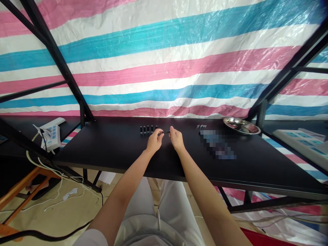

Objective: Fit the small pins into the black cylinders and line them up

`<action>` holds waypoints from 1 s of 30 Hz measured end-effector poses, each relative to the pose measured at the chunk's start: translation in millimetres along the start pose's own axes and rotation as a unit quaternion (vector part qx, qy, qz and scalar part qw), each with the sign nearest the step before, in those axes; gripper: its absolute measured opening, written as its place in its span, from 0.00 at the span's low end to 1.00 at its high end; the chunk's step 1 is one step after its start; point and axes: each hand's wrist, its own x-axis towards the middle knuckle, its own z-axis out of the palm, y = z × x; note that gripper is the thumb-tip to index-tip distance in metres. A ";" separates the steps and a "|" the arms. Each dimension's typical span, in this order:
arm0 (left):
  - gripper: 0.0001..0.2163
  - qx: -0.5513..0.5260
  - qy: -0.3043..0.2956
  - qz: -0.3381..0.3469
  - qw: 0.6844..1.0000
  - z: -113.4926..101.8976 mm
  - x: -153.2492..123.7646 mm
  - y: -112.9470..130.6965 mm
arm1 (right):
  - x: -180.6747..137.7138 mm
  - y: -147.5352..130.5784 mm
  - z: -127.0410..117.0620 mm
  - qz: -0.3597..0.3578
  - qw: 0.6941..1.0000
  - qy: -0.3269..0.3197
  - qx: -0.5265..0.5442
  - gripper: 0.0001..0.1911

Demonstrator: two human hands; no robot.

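Between my two hands, just above the black table, a thin dark pen-like stick (166,132) is held level. My left hand (154,140) pinches its left end, and my right hand (176,137) has its fingers closed round the right end. Just beyond my left hand stands a row of several small black cylinders (144,129) with pale bottoms; the rightmost are partly covered by the fingers. To the right lies a group of small silvery pieces (201,126), too small to name.
A shiny round metal tray (241,126) lies at the back right of the black table (115,150). A pixelated flat object (217,144) is nearer. Power strips (52,136) with cables are on the left. Black metal posts (57,61) and striped plastic sheeting (164,68) enclose the table.
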 end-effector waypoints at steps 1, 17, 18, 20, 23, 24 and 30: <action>0.07 0.005 0.002 -0.001 1.000 -0.5 -0.1 0.4 | 0.1 0.5 0.3 -0.001 1.000 -0.003 0.004 0.28; 0.11 -0.073 0.077 -0.102 0.989 -5.4 4.8 2.3 | 8.1 0.7 -9.9 0.022 0.996 0.083 0.032 0.32; 0.11 -0.083 0.071 -0.106 0.988 -4.7 4.9 1.7 | 8.5 -0.2 -10.3 0.019 0.996 0.079 0.043 0.31; 0.11 -0.102 0.048 -0.106 0.988 -2.7 4.8 0.6 | 8.6 -2.4 -10.3 0.003 0.997 0.056 0.059 0.29; 0.11 -0.123 0.026 -0.092 0.988 -0.6 4.1 0.1 | 6.7 -5.8 -9.1 -0.037 0.997 -0.002 0.069 0.23; 0.11 -0.128 0.025 -0.088 0.988 -0.5 4.0 0.2 | 5.7 -6.8 -8.6 -0.043 0.996 -0.028 0.072 0.21; 0.10 -0.126 0.040 -0.078 0.988 -3.7 4.2 1.8 | 1.5 -11.2 -9.6 0.004 0.979 -0.185 0.085 0.20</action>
